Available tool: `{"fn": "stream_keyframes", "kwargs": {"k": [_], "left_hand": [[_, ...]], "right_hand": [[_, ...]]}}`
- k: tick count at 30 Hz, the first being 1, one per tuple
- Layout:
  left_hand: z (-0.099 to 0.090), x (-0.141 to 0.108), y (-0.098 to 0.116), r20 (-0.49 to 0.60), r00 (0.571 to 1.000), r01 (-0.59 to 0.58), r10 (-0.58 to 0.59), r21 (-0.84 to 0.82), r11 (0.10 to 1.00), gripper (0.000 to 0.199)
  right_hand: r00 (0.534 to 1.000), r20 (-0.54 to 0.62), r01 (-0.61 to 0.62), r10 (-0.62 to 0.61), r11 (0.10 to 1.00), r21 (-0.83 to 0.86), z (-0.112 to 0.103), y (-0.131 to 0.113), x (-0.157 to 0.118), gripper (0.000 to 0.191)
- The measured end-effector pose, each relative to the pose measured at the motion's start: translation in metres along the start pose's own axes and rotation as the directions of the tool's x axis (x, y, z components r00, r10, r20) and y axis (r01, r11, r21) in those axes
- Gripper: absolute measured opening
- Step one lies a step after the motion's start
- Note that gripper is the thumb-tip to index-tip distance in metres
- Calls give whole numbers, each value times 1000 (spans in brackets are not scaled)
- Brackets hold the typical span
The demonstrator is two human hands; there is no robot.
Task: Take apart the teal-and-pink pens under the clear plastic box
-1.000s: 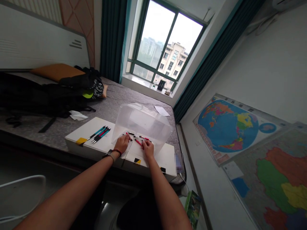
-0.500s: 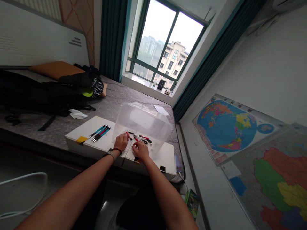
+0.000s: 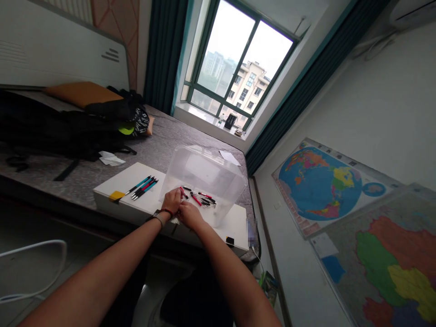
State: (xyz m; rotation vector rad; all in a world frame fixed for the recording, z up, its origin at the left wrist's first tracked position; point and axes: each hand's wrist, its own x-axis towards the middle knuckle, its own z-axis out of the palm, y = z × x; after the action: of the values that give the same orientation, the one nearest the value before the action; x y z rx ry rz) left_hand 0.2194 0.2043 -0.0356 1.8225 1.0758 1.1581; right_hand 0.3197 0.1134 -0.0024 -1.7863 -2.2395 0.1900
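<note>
My left hand (image 3: 172,201), with a dark strap and a red band at the wrist, is closed around a red pen (image 3: 183,192); the pen's dark end juts out past the fingers. My right hand (image 3: 190,214) is closed and meets the left fingertips from the right; what it pinches is hidden. Just beyond both hands, several red, black and white pens and pen parts (image 3: 205,198) lie loose inside a clear plastic box (image 3: 200,168) whose open side faces me. To the left, several pens with teal, red and dark barrels (image 3: 143,187) rest side by side on a white box (image 3: 121,186).
The white box has a yellow tab (image 3: 116,195) and a black tab (image 3: 230,241), and stands on a grey mattress (image 3: 163,131). Black bags (image 3: 61,131) and a crumpled tissue (image 3: 111,158) lie at left. Wall maps (image 3: 327,181) hang at right.
My right hand has moved left from beside the loose pens to meet my left hand. The left hand stays in place with the red pen. The view has shifted slightly.
</note>
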Motion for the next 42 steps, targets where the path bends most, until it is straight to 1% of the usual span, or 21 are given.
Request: {"fn": "stream_keyframes", "kwargs": {"k": [6, 10, 13, 15, 16, 17, 18, 19, 20, 21, 22, 23, 25, 26, 28, 30, 33, 36, 38, 42], "left_hand": [[0, 1, 0, -22, 1000, 21, -20, 16, 1000, 40], [-1, 0, 1, -29, 999, 14, -14, 9, 1000, 41], [0, 0, 1, -28, 1000, 0, 1, 34, 999, 41], [0, 0, 2, -26, 1000, -1, 3, 55, 999, 42], [0, 0, 2, -24, 1000, -1, 2, 60, 998, 42], [0, 0, 3, -21, 1000, 0, 1, 62, 998, 42], [0, 0, 3, -15, 1000, 1, 0, 63, 998, 43], [0, 0, 4, -10, 1000, 1, 0, 63, 998, 43], [0, 0, 4, -5, 1000, 2, -2, 63, 998, 43], [0, 0, 4, -2, 1000, 3, -3, 67, 998, 43], [0, 0, 4, 3, 1000, 1, -1, 75, 997, 43], [0, 0, 4, 7, 1000, -5, 4, 87, 996, 42], [1, 0, 3, 11, 1000, -30, 28, 118, 993, 42], [2, 0, 2, 16, 999, -50, 48, 132, 990, 42], [3, 0, 1, 33, 995, -94, 90, 155, 983, 40], [5, 0, 2, 62, 990, -137, 128, 188, 973, 37], [7, -2, 4, 125, 979, -190, 162, 260, 947, 30], [8, -6, 8, 195, 967, -221, 163, 329, 918, 22], [9, -9, 11, 237, 958, -245, 161, 390, 888, 19], [9, -16, 19, 324, 926, -342, 196, 494, 799, 18]], "right_hand": [[998, 49, 44, -40, 997, -66, 5, 2, 1, 30], [997, 58, 57, -54, 996, -62, 0, 1, -5, 25], [997, 55, 59, -57, 998, -34, -7, 5, -11, 20], [999, 36, 34, -34, 999, -6, -15, 12, -13, 14], [1000, -3, -8, 8, 1000, 9, -19, 17, -13, 12], [995, -65, -80, 81, 997, 24, -23, 22, -13, 11], [972, -152, -174, 179, 984, 44, -26, 27, -14, 13], [926, -251, -274, 284, 959, 73, -28, 32, -15, 16], [869, -334, -350, 366, 930, 110, -28, 36, -16, 19], [824, -383, -393, 418, 908, 144, -26, 39, -18, 22], [801, -401, -412, 444, 895, 169, -23, 41, -21, 22], [805, -391, -409, 447, 894, 180, -18, 42, -25, 22], [846, -333, -389, 416, 909, 147, -6, 40, -31, 19], [856, -324, -386, 403, 915, 118, -1, 39, -34, 17], [856, -318, -404, 408, 911, 84, 7, 36, -37, 16], [849, -315, -423, 424, 903, 78, 10, 35, -37, 15], [844, -315, -433, 434, 898, 76, 10, 36, -37, 15], [834, -325, -448, 445, 891, 69, 8, 36, -37, 14], [828, -331, -458, 452, 887, 66, 8, 35, -39, 15], [819, -326, -478, 473, 876, 68, 8, 34, -40, 14]]}}
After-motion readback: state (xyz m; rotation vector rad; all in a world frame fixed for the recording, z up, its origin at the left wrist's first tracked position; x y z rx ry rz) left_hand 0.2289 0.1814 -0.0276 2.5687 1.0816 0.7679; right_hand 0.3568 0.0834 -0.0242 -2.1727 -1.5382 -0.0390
